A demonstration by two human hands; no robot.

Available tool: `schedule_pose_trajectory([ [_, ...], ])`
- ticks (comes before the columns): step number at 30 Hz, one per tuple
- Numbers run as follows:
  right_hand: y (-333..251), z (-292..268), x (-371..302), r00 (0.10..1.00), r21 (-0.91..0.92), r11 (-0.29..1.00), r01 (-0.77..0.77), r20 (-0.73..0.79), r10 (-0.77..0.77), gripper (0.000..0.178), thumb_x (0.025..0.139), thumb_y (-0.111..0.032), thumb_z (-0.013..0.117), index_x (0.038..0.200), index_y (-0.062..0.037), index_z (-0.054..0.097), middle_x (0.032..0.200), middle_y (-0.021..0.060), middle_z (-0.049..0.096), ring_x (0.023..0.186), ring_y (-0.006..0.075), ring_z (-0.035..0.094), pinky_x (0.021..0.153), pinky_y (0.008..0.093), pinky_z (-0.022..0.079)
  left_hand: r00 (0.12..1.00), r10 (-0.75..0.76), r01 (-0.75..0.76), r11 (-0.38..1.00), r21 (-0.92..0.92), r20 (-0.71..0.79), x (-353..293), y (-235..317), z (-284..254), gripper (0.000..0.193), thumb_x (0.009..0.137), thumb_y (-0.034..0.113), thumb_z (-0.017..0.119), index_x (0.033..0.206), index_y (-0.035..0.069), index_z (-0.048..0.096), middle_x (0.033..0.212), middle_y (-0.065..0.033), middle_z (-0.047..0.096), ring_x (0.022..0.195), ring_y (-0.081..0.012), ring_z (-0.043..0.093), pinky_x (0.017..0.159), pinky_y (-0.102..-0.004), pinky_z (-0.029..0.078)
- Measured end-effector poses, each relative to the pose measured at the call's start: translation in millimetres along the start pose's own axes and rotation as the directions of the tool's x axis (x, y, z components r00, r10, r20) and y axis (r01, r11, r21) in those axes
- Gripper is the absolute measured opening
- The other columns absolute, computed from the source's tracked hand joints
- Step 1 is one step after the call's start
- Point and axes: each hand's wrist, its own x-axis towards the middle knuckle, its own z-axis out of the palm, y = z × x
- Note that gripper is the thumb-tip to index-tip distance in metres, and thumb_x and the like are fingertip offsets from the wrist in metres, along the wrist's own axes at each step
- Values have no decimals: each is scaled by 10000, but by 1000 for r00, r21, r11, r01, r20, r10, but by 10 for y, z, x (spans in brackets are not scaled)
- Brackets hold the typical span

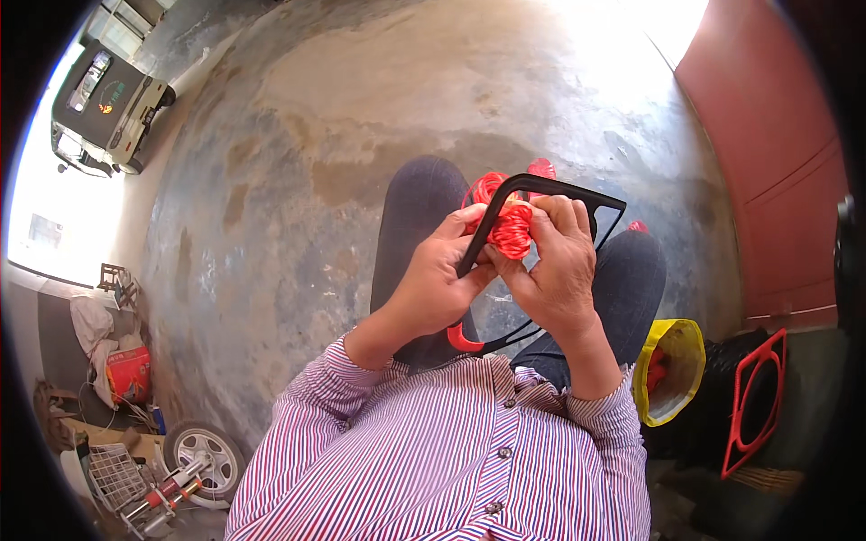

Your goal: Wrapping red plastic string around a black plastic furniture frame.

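Observation:
Over my lap I have a black angular frame [559, 187], tilted, with one corner pointing away from me. My left hand [437, 279] is closed around its left bar, fingertips meeting near the bar's lower part. A bundle of shiny red cord [512, 233] lies against the inside of that bar. Closed on the bundle's right side is my right hand [561, 266], its thumb and fingers pressing into the strands. More red strands loop out beyond the bar. A red curved piece [465, 339] shows on the frame's lower part, below my left hand.
To my right stands a yellow-rimmed bag [684, 370] with red material inside, and beside it a red frame [756, 401]. A wheel [206, 462] and a red box [128, 374] lie at left. A three-wheeled vehicle [108, 108] is parked far left; a red door [767, 171] closes the right side.

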Motion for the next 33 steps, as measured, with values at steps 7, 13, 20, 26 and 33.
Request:
schedule_pose_trajectory([
  [7,90,-79,-64,939,613,762,-207,-94,331,246,815,-85,781,1011,-9,653,1009,44,612,942,200,605,856,297,470,990,72,-33,956,291,-123,-43,-102,-103,109,759,55,770,856,51,720,1516,-144,389,1243,-288,471,1053,-405,372],
  [13,85,-360,-134,841,980,131,-147,54,539,608,982,-529,502,1298,-10,516,1150,140,636,1133,223,574,987,390,427,975,-78,97,992,82,-207,-82,-292,-298,97,827,110,740,875,43,688,1409,-144,502,1196,-255,499,1036,-404,374],
  [20,-91,-664,-622,887,884,-260,-388,435,155,628,991,-631,363,1194,-50,488,622,45,547,466,181,437,589,362,382,931,-363,331,886,-324,-42,-126,-347,-492,91,954,108,621,963,20,599,977,-119,698,755,-130,637,701,-261,512],
  [26,-208,-691,-899,761,802,-191,-565,597,254,670,903,-507,653,1196,71,485,777,136,606,604,194,575,544,311,438,894,-448,424,846,-322,-1,-106,-235,-553,137,1001,156,557,1004,20,575,766,-133,689,612,-140,633,590,-252,517],
  [33,304,-348,-796,722,700,270,-662,499,479,455,933,-361,670,1168,15,567,970,25,628,817,87,577,724,254,484,915,-403,377,857,-352,-1,-152,-324,-511,198,1016,205,554,1001,11,587,708,-111,669,591,-143,613,562,-254,499],
])
